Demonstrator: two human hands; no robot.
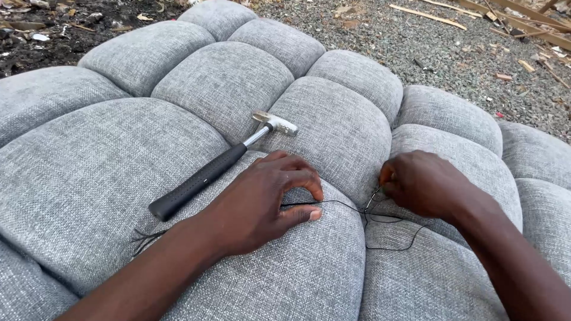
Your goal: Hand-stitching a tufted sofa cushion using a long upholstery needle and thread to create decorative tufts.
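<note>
Gravel yard behind, wood scraps at 1 o'clock. Grey tufted cushion fills your view. Your left hand presses down at centre, thumb and forefinger pinching black thread taut. Your right hand at 3 o'clock closed on needle, tip at seam. Hammer parked at 11 o'clock, within reach.

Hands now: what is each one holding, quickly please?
Left hand: pinching the black thread against the grey cushion.
Right hand: closed on a needle.
</note>
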